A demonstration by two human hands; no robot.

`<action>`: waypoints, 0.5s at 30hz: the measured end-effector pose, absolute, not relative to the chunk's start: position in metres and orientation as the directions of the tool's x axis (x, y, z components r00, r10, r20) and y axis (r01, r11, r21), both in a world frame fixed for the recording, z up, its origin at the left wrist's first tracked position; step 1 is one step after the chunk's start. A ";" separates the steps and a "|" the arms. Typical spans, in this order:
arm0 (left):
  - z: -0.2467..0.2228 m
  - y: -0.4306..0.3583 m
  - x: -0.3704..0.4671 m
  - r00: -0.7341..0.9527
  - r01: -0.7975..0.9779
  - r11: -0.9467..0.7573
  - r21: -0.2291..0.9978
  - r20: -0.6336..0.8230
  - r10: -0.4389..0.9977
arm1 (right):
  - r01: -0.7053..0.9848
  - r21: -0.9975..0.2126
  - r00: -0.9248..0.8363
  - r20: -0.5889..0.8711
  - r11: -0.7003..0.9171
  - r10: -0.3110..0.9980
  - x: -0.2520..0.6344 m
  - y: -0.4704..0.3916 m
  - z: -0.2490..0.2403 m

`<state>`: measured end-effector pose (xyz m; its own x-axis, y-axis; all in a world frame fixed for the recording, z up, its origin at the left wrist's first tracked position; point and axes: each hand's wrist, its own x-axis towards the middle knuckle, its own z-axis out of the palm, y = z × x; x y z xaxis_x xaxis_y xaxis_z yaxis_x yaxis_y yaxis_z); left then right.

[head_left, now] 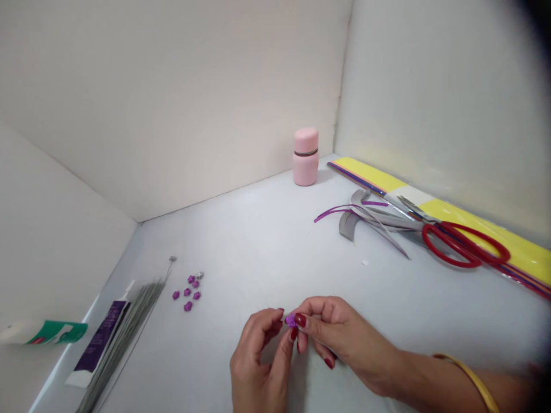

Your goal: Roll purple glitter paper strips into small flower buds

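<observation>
A small purple folded piece [291, 320] is pinched between my two hands near the front middle of the table. My left hand [262, 358] touches it from below and the left with thumb and fingertips. My right hand [333, 330] grips its right side between thumb and index finger, the other fingers curled beneath. Several small purple stars [187, 292] lie in a loose group to the left, with a silver one [200, 275] at their upper edge.
Grey wires [129, 332], a purple glue tube [101, 338] and a green-white tube [64, 332] lie at left. A pink bottle [306, 158] stands at the back. Red-handled scissors [465, 244], paper strips [374, 215] and yellow sheets [486, 226] lie at right.
</observation>
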<state>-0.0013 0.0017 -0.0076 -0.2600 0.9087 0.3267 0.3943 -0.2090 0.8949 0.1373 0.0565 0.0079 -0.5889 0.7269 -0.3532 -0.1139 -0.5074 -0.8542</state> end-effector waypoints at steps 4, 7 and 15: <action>-0.004 0.003 -0.001 -0.256 0.196 -0.121 0.973 0.170 0.952 | -0.098 -0.853 -0.597 -0.361 -0.512 0.717 0.137 0.056 0.007; -0.001 0.004 0.000 -0.299 0.054 -0.003 0.999 0.019 0.954 | -0.066 -0.860 -0.582 -0.379 -0.506 0.720 0.135 0.057 0.009; 0.002 0.009 0.000 -0.256 -0.153 0.244 0.958 -0.277 0.926 | 0.014 -0.914 -0.564 -0.343 -0.406 0.751 0.135 0.058 0.014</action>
<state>-0.0005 0.0087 0.0016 -0.2563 0.9262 -0.2766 -0.1530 0.2437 0.9577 0.1348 0.0583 0.0136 -0.5638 0.7514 -0.3427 0.0139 -0.4063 -0.9136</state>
